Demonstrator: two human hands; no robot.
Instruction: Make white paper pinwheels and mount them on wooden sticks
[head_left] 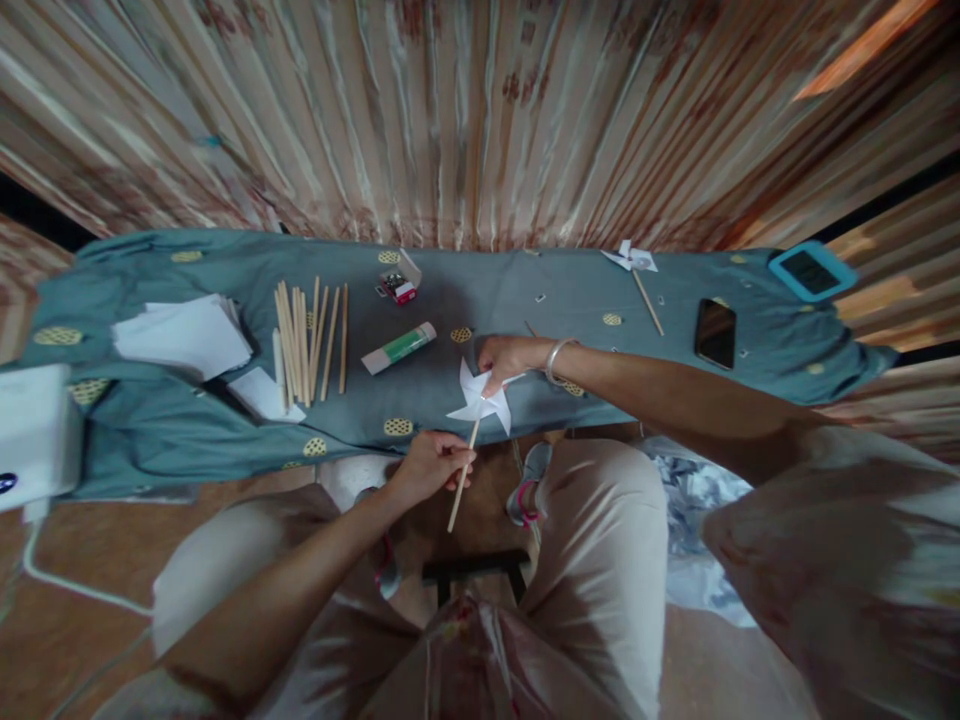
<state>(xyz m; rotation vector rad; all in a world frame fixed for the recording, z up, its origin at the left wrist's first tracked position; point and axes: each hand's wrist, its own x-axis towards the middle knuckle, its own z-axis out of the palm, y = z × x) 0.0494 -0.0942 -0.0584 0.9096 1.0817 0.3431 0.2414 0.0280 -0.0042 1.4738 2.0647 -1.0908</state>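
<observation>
A white paper pinwheel [495,404] sits at the top of a thin wooden stick [455,508], over the front edge of the cloth-covered table. My left hand [433,466] is closed round the upper part of the stick, below the pinwheel. From the right, my right hand [506,362] reaches over the pinwheel, its thumb pressed at the centre and its other fingers curled behind a blade. Whatever fixes the paper to the stick is too small to make out under the thumb.
On the table [510,285] lie a paper stack [184,332], several sticks [302,345], a glue stick [399,348], a small red box [400,288], another pinwheel [632,258], a phone [715,333] and a blue-framed device [812,271]. A white appliance [37,435] stands far left.
</observation>
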